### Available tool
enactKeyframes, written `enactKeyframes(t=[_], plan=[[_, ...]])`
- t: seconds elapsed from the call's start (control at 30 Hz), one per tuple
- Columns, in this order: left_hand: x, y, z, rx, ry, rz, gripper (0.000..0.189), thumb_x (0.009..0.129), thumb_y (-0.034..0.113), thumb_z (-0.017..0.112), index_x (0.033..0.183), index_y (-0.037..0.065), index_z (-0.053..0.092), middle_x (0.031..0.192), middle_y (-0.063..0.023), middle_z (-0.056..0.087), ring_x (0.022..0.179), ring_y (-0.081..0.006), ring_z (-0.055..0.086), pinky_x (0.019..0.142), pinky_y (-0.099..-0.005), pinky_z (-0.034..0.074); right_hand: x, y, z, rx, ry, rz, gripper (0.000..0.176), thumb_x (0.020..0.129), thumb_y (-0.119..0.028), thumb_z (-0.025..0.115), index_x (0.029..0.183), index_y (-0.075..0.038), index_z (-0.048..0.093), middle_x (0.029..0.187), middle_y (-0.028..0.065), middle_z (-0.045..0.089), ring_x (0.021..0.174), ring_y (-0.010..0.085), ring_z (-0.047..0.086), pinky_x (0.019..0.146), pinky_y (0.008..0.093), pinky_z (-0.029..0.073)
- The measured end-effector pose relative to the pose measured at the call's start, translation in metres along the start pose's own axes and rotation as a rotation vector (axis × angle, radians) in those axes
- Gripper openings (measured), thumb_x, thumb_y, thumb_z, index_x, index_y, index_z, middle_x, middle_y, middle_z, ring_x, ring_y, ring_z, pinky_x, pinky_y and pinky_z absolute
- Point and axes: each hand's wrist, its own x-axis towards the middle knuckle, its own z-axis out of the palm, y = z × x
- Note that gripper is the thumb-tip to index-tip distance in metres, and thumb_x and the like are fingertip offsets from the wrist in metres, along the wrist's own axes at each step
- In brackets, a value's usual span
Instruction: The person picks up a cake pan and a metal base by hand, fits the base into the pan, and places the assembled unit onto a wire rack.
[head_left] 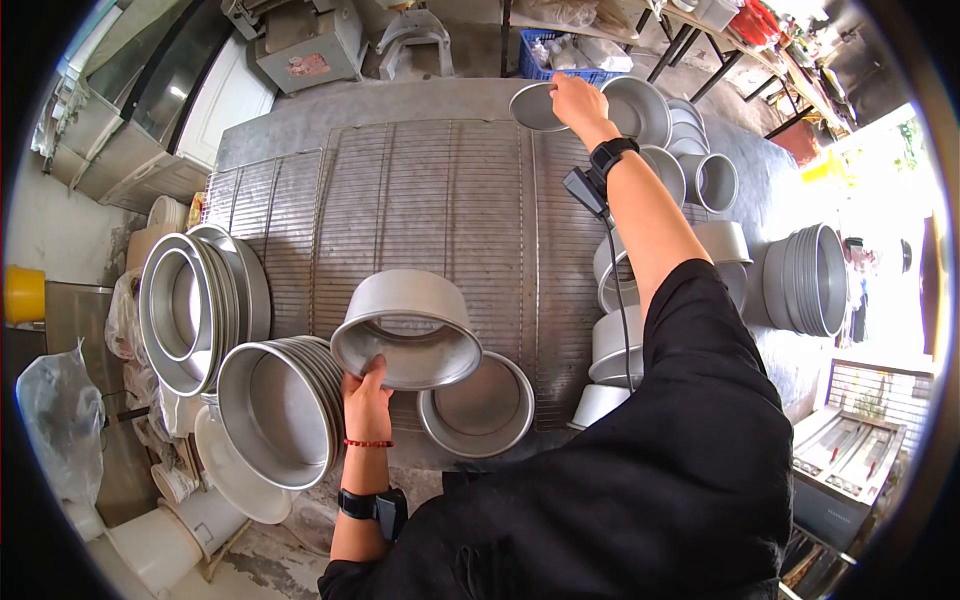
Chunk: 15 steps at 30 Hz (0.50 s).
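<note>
Pan (408,372) in the left hand (370,405) tilts its wide rim toward the wearer, over the near part of the wire racks (420,220) on the counter (450,98). That grip is closed on the rim, thumb against the inside, the other fingers mostly hidden. It partly overlaps an open pan (477,405); whether the two touch, I cannot tell.

At the far edge, the right hand (582,103) pinches a disc (535,108) by its edge, just beside a large pan (645,112) with its opening turned toward the wearer. More loose pans lie along the right side, among them a small pan (718,183), and farther right a nested stack (790,280) rests on its side.

Near the left hand stands a tilted stack (270,415), with a second stack (205,310) behind it.
</note>
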Motion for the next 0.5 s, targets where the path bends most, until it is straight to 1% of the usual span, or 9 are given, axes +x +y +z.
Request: enactKeyframes(t=[0.13, 0.3, 0.4, 0.5], plan=[[0.003, 0.001, -0.001, -0.005, -0.028, 0.003, 0.026, 0.094, 0.012, 0.063, 0.118, 0.003, 0.058, 0.114, -0.0057, 0.063, 0.103, -0.0163, 0.059, 0.088, -0.0333, 0.048, 0.001, -0.002, -0.003, -0.034, 0.026, 0.000, 0.026, 0.095, -0.028, 0.053, 0.113, -0.012, 0.062, 0.108, 0.0173, 0.068, 0.103, 0.0372, 0.064, 0.086, 0.0483, 0.050], [0.009, -0.005, -0.008, 0.015, -0.012, -0.002, 0.028, 0.093, 0.014, 0.065, 0.119, 0.006, 0.058, 0.115, -0.0040, 0.063, 0.103, -0.0149, 0.059, 0.084, -0.0310, 0.046, 0.009, 0.002, 0.003, -0.104, 0.018, -0.024, 0.028, 0.094, -0.028, 0.054, 0.114, -0.010, 0.062, 0.104, 0.0209, 0.068, 0.103, 0.0391, 0.065, 0.087, 0.0507, 0.049], [0.010, -0.006, -0.009, 0.056, 0.024, -0.012, 0.033, 0.091, 0.018, 0.066, 0.120, 0.007, 0.056, 0.115, -0.0029, 0.062, 0.103, -0.0141, 0.058, 0.083, -0.0309, 0.044, 0.018, 0.005, 0.009, -0.135, -0.051, 0.029, 0.035, 0.092, -0.028, 0.057, 0.122, -0.010, 0.057, 0.114, 0.0212, 0.064, 0.106, 0.0395, 0.063, 0.089, 0.0527, 0.048], [0.012, -0.010, -0.014, 0.109, 0.065, -0.032, 0.037, 0.090, 0.021, 0.067, 0.122, 0.008, 0.055, 0.115, -0.0022, 0.061, 0.103, -0.0134, 0.057, 0.082, -0.0314, 0.043, 0.019, 0.005, 0.013, -0.187, -0.041, 0.088, 0.039, 0.090, -0.019, 0.053, 0.127, -0.008, 0.052, 0.125, 0.0189, 0.056, 0.112, 0.0383, 0.061, 0.094, 0.0512, 0.044]])
